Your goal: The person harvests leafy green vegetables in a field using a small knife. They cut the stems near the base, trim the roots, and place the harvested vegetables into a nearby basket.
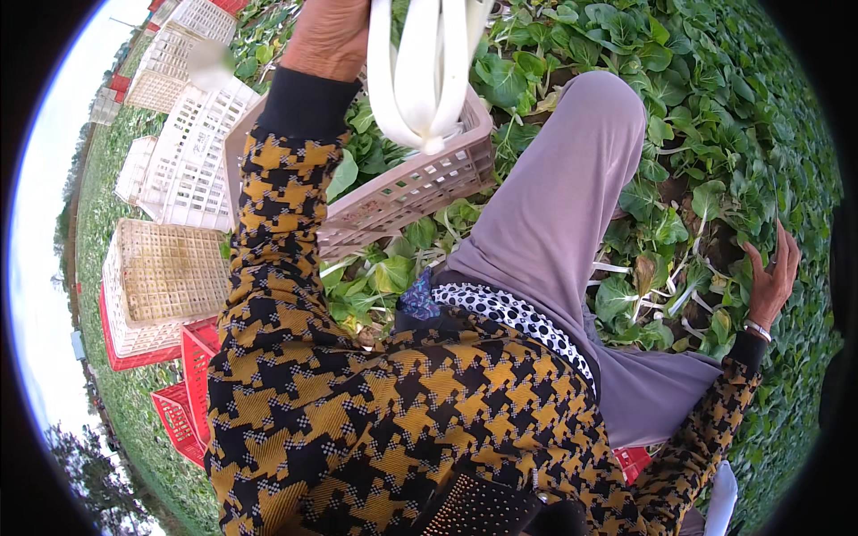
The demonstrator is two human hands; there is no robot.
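Observation:
My left hand (328,37) is at the top edge, its fingers cut off or hidden, gripping a white-stalked leafy vegetable (429,80). The root end of the vegetable points down over the rim of a pale pinkish plastic crate (409,194); its leaves are out of view. Green leaves (375,147) lie inside the crate. At the far right, my right hand (774,275), with a metal bracelet, hovers over or among leafy plants (710,201), fingers apart. A thin line rises near its fingertips; what it is cannot be told.
White plastic crates (194,154) stand left of the pinkish crate. An upturned yellowed crate (174,271) and red crates (198,362) are nearer. My bent knee (596,107) rises between crate and plants. Cut white-stalked vegetables (690,295) lie on the ground before my right hand.

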